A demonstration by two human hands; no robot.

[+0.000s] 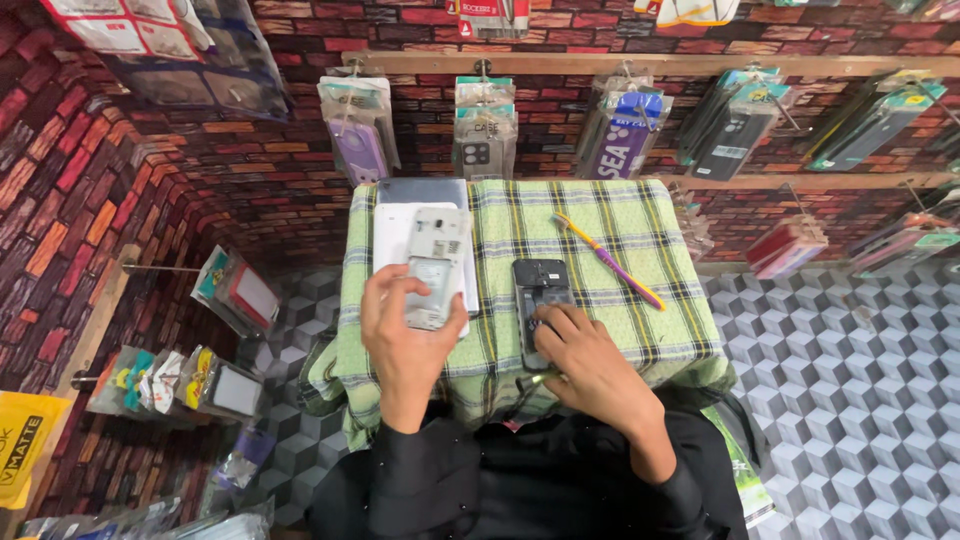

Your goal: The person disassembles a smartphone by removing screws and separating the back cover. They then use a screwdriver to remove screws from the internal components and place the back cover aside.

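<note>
Phone shell point(434, 266), pale grey plastic with its back off, sits upright in the left hand point(408, 335), fingers curled round its lower half, thumb along the edge, held just above a white box point(390, 245) and a dark flat tablet-like slab point(420, 191) beyond it. The wrist is bent upward, the black sleeve point(420, 470) reaching to the forearm.

To the right of that hand, a black phone point(539, 300) lies flat on the counter point(600, 230), its back open and its inner parts showing. The right hand point(590, 365) rests over its near end, fingers bent down onto it and pressing; a slim metal tool tip point(545, 379) pokes out from under the palm, so this hand is closed around that tool.

Beyond the right hand, well apart, lies a toothbrush point(610, 262) with a yellow and purple handle, set slantwise. The counter is draped in a soft green checked cloth that hangs in folds at the sides. Around it, packaged phone cases point(485, 140) hang on pegs against brick-patterned walls.
</note>
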